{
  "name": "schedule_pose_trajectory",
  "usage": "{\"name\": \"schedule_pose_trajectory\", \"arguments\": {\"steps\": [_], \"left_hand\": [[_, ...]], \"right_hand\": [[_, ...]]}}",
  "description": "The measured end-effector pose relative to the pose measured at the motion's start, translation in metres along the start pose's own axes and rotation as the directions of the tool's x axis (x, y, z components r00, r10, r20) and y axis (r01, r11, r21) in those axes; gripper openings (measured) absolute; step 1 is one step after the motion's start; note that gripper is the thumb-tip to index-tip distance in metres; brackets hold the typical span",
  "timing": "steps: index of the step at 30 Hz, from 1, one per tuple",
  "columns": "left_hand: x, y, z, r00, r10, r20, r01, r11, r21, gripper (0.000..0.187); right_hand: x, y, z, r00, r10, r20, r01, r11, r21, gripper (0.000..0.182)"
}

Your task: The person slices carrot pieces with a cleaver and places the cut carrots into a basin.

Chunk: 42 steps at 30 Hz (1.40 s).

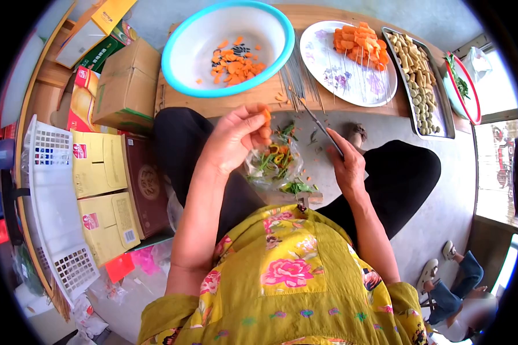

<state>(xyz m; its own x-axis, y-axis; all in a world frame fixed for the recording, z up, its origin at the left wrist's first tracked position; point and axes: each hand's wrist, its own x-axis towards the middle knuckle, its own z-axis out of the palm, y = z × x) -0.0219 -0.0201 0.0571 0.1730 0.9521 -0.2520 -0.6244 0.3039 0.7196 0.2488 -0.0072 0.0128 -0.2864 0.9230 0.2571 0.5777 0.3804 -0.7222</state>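
Below the basin [184, 52], the left hand [236, 131] is pinching orange slices [267, 117]; to the basin's lower right, the right hand [348, 167] is gripping a thin metal tool [322, 126]. A weak pinch could be dropping slices, a slip jabbing the left hand.

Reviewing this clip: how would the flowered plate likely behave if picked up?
The plate would probably lift lopsided, since the carrot slices are heaped toward the side nearest the metal tray. If tilted, they might slide, as its rim looks shallow. Its glossy surface suggests something stiff, perhaps breakable, though the material can't be confirmed.
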Motion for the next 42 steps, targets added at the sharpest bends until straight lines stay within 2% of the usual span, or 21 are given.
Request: {"name": "schedule_pose_trajectory", "arguments": {"steps": [5, 7, 8, 9, 11, 13, 14, 15, 17, 19, 25, 27, 32, 34, 35, 36, 37, 38, 39, 40, 42], "left_hand": [[0.027, 0.056, -0.032, 0.971, 0.21, -0.116, -0.17, 0.943, 0.286, 0.017], [0.049, 0.074, -0.049, 0.927, 0.336, -0.165, -0.248, 0.881, 0.404, 0.015], [0.058, 0.082, -0.055, 0.895, 0.372, -0.248, -0.213, 0.842, 0.495, 0.015], [0.067, 0.091, -0.058, 0.894, 0.376, -0.245, -0.216, 0.839, 0.5, 0.015], [0.087, 0.104, -0.068, 0.85, 0.415, -0.325, -0.035, 0.659, 0.751, 0.019], [0.11, 0.111, -0.089, 0.828, 0.424, -0.368, 0.043, 0.605, 0.795, 0.025], [0.123, 0.115, -0.099, 0.831, 0.454, -0.322, 0.207, 0.287, 0.936, 0.026], [0.13, 0.117, -0.103, 0.842, 0.466, -0.273, 0.343, -0.072, 0.937, 0.027], [0.146, 0.107, -0.11, 0.842, 0.491, -0.225, 0.321, -0.12, 0.94, 0.02], [0.166, 0.096, -0.111, 0.863, 0.505, -0.012, 0.225, -0.363, 0.904, 0.015], [0.205, 0.062, -0.15, 0.906, 0.424, 0.012, 0.174, -0.396, 0.902, 0.015], [0.213, 0.056, -0.167, 0.927, 0.373, -0.047, 0.213, -0.419, 0.883, 0.014], [0.209, 0.059, -0.157, 0.908, 0.403, -0.113, 0.254, -0.315, 0.915, 0.013], [0.206, 0.067, -0.14, 0.911, 0.382, -0.157, 0.27, -0.263, 0.926, 0.012], [0.206, 0.071, -0.133, 0.902, 0.345, -0.258, 0.313, -0.114, 0.943, 0.011], [0.205, 0.076, -0.126, 0.889, 0.294, -0.352, 0.358, 0.035, 0.933, 0.01], [0.199, 0.08, -0.114, 0.89, 0.296, -0.347, 0.355, 0.031, 0.935, 0.01], [0.19, 0.082, -0.102, 0.899, 0.269, -0.346, 0.24, 0.357, 0.903, 0.012], [0.179, 0.083, -0.087, 0.911, 0.242, -0.333, 0.107, 0.642, 0.759, 0.014], [0.166, 0.083, -0.07, 0.914, 0.24, -0.326, 0.105, 0.637, 0.764, 0.014], [0.131, 0.074, -0.035, 0.982, 0.136, -0.132, -0.055, 0.871, 0.488, 0.019]], "right_hand": [[0.002, 0.001, 0.002, 1.0, 0.03, 0.001, -0.03, 0.998, 0.056, 0.049], [0.002, 0.001, 0.001, 0.989, 0.122, 0.088, -0.128, 0.99, 0.058, 0.049], [0.002, 0.0, 0.001, 0.989, 0.12, 0.089, -0.125, 0.99, 0.063, 0.05], [0.003, -0.001, 0.001, 0.99, 0.116, 0.085, -0.122, 0.99, 0.067, 0.05], [0.003, -0.001, 0.002, 0.989, 0.122, 0.079, -0.128, 0.989, 0.069, 0.051], [0.004, 0.0, 0.003, 0.989, 0.124, 0.075, -0.13, 0.988, 0.082, 0.051], [0.005, -0.001, 0.002, 0.988, 0.135, 0.081, -0.141, 0.987, 0.074, 0.051], [0.006, -0.002, 0.002, 0.985, 0.146, 0.089, -0.152, 0.986, 0.064, 0.051], [0.007, 0.001, 0.004, 0.983, 0.159, 0.095, -0.166, 0.984, 0.068, 0.051], [0.009, 0.004, 0.007, 0.979, 0.175, 0.102, -0.182, 0.981, 0.07, 0.051], [0.012, 0.01, 0.017, 0.977, 0.198, 0.082, -0.208, 0.968, 0.143, 0.05], [0.014, 0.01, 0.017, 0.97, 0.222, 0.099, -0.235, 0.962, 0.143, 0.05], [0.018, 0.008, 0.018, 0.952, 0.287, 0.109, -0.304, 0.933, 0.194, 0.041], [0.019, 0.006, 0.016, 0.907, 0.373, 0.196, -0.411, 0.886, 0.216, 0.026], [0.017, 0.008, 0.017, 0.907, 0.374, 0.192, -0.411, 0.885, 0.217, 0.026], [0.015, 0.012, 0.022, 0.894, 0.4, 0.202, -0.446, 0.835, 0.322, 0.018], [0.014, 0.014, 0.023, 0.881, 0.421, 0.215, -0.473, 0.772, 0.424, 0.012], [0.015, 0.012, 0.023, 0.882, 0.421, 0.21, -0.47, 0.771, 0.429, 0.012], [0.018, 0.007, 0.024, 0.865, 0.445, 0.23, -0.49, 0.655, 0.576, 0.01], [0.02, 0.003, 0.024, 0.848, 0.466, 0.254, -0.493, 0.514, 0.702, 0.009], [0.03, -0.012, 0.018, 0.837, 0.484, 0.256, -0.501, 0.488, 0.715, 0.008]]}}
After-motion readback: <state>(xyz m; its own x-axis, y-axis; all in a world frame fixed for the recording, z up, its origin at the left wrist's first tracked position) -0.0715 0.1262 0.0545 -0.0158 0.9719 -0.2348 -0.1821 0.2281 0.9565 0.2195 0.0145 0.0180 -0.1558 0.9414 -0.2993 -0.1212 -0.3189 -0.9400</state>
